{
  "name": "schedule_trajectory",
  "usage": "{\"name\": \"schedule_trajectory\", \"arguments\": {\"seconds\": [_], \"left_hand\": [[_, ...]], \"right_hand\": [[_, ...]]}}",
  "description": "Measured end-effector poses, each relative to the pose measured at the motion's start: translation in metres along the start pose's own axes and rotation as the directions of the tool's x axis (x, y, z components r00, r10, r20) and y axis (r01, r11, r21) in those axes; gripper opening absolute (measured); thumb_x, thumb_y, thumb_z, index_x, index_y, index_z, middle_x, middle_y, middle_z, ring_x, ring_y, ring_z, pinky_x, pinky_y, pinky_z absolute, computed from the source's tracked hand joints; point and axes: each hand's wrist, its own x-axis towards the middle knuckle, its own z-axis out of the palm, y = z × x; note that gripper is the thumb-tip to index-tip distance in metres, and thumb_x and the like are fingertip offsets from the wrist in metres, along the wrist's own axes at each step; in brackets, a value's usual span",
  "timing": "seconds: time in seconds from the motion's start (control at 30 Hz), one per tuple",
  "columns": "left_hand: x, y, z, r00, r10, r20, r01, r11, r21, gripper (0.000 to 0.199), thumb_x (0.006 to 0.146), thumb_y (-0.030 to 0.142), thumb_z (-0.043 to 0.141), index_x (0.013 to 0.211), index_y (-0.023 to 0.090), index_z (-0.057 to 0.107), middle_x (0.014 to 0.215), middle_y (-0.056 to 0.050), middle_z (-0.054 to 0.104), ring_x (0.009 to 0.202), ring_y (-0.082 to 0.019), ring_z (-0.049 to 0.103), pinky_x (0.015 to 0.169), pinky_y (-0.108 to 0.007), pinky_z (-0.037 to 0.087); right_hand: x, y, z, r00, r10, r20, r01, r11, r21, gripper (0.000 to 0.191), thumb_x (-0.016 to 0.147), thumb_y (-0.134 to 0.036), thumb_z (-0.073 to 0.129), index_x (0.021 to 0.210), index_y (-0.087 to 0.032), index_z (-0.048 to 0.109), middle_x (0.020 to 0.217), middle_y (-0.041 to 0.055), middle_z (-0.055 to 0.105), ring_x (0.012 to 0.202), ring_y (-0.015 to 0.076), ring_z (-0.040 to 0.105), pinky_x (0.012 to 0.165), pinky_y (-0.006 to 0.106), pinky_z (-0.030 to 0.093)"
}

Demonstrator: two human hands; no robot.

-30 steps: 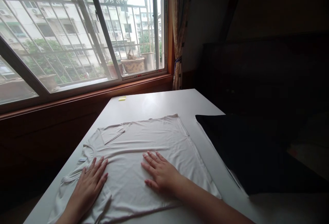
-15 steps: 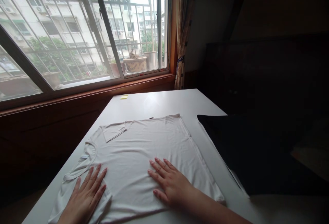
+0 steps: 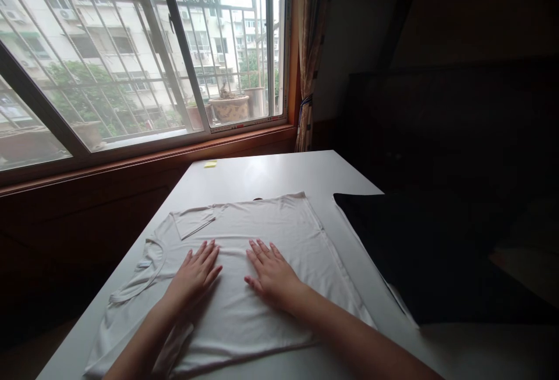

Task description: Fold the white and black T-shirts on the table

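A white short-sleeved T-shirt (image 3: 227,310) lies spread flat on the table, its neckline to the left and its hem to the right. Light wrinkles run across the fabric. My left hand (image 3: 198,269) is over the middle of the shirt, fingers stretched out, palm down. To its right, my right hand (image 3: 273,269) rests flat on the cloth with its fingers spread. Neither hand grips anything. The far sleeve lies folded over the body, while my left forearm partly covers the near sleeve.
The shirt lies on a white table (image 3: 279,173). A black cloth (image 3: 437,258) covers its right side. A yellow paper piece (image 3: 210,164) sits near the far left corner. Beyond stand a barred window (image 3: 131,66) and a tied curtain (image 3: 308,71).
My left hand has moved right and away from me, from beside the neckline to the shirt's middle. My right hand has slid slightly farther away and left.
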Motion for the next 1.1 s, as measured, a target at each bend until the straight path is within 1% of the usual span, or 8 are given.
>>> {"name": "schedule_trajectory", "arguments": {"seconds": [0.1, 0.2, 0.4, 0.53, 0.67, 0.8, 0.93, 1.1], "left_hand": [[0.035, 0.002, 0.003, 0.999, -0.032, 0.033, 0.033, 0.999, -0.027, 0.062, 0.106, 0.052, 0.031, 0.161, 0.023, 0.032, 0.169, -0.008, 0.027, 0.158, -0.030, 0.022, 0.124, -0.059, 0.024], [0.048, -0.014, 0.004, 0.995, -0.087, 0.057, 0.089, 0.995, -0.036, 0.062, 0.107, 0.053, 0.029, 0.162, 0.025, 0.029, 0.170, -0.006, 0.023, 0.159, -0.028, 0.019, 0.126, -0.056, 0.020], [0.020, -0.054, 0.015, 0.994, -0.107, 0.032, 0.108, 0.994, -0.024, 0.058, 0.106, 0.052, 0.031, 0.161, 0.034, 0.030, 0.170, -0.002, 0.024, 0.158, -0.026, 0.021, 0.126, -0.055, 0.021], [-0.001, -0.062, 0.019, 0.996, -0.091, 0.008, 0.091, 0.996, -0.006, 0.059, 0.106, 0.053, 0.034, 0.161, 0.035, 0.029, 0.169, -0.003, 0.028, 0.158, -0.029, 0.023, 0.124, -0.058, 0.023], [0.003, -0.055, 0.011, 1.000, -0.007, 0.015, 0.007, 1.000, -0.004, 0.057, 0.105, 0.056, 0.035, 0.159, 0.037, 0.036, 0.167, -0.002, 0.035, 0.155, -0.031, 0.031, 0.122, -0.061, 0.028], [0.036, -0.033, 0.001, 0.998, 0.052, -0.039, -0.052, 0.999, 0.001, 0.056, 0.105, 0.054, 0.033, 0.156, 0.032, 0.044, 0.164, -0.005, 0.042, 0.152, -0.029, 0.037, 0.123, -0.058, 0.026], [0.077, -0.016, 0.000, 0.996, -0.089, -0.009, 0.089, 0.996, 0.003, 0.057, 0.106, 0.048, 0.030, 0.158, 0.025, 0.042, 0.168, -0.008, 0.034, 0.156, -0.033, 0.027, 0.122, -0.062, 0.027], [0.103, -0.033, 0.004, 0.938, -0.347, 0.020, 0.348, 0.937, -0.043, 0.064, 0.105, 0.054, 0.027, 0.163, 0.025, 0.029, 0.173, -0.008, 0.020, 0.159, -0.033, 0.014, 0.123, -0.063, 0.020]], "right_hand": [[0.016, 0.008, -0.001, 0.999, 0.032, -0.014, -0.032, 1.000, 0.001, 0.072, 0.104, -0.061, 0.034, 0.161, -0.017, 0.035, 0.170, 0.0114, 0.022, 0.158, 0.0287, 0.018, 0.129, 0.049, 0.011], [0.015, 0.032, -0.005, 0.996, 0.093, -0.016, -0.094, 0.995, -0.025, 0.072, 0.104, -0.060, 0.035, 0.161, -0.017, 0.035, 0.171, 0.0106, 0.022, 0.158, 0.0271, 0.018, 0.129, 0.047, 0.010], [-0.022, 0.101, -0.026, 0.966, 0.256, -0.022, -0.256, 0.957, -0.134, 0.066, 0.106, -0.053, 0.034, 0.161, -0.018, 0.035, 0.171, 0.0092, 0.020, 0.158, 0.0274, 0.018, 0.128, 0.047, 0.013], [-0.038, 0.122, -0.033, 0.949, 0.309, -0.058, -0.314, 0.933, -0.177, 0.062, 0.105, -0.048, 0.037, 0.158, -0.017, 0.042, 0.170, 0.0102, 0.026, 0.157, 0.0292, 0.022, 0.127, 0.049, 0.018], [-0.021, 0.111, -0.033, 0.947, 0.297, -0.118, -0.314, 0.936, -0.162, 0.058, 0.105, -0.044, 0.038, 0.155, -0.016, 0.047, 0.167, 0.0111, 0.033, 0.156, 0.0302, 0.026, 0.126, 0.050, 0.019], [0.023, 0.078, -0.025, 0.972, 0.193, -0.131, -0.208, 0.972, -0.111, 0.060, 0.106, -0.046, 0.036, 0.156, -0.014, 0.044, 0.168, 0.0113, 0.032, 0.156, 0.0276, 0.024, 0.128, 0.047, 0.015], [0.071, 0.052, -0.011, 0.989, 0.148, -0.018, -0.148, 0.989, -0.026, 0.066, 0.105, -0.054, 0.034, 0.159, -0.016, 0.039, 0.170, 0.0104, 0.026, 0.158, 0.0276, 0.020, 0.128, 0.049, 0.012], [0.099, 0.060, -0.004, 0.978, 0.207, 0.026, -0.207, 0.978, -0.002, 0.070, 0.104, -0.059, 0.030, 0.162, -0.019, 0.033, 0.173, 0.0085, 0.017, 0.160, 0.0270, 0.009, 0.128, 0.048, 0.004]]}}
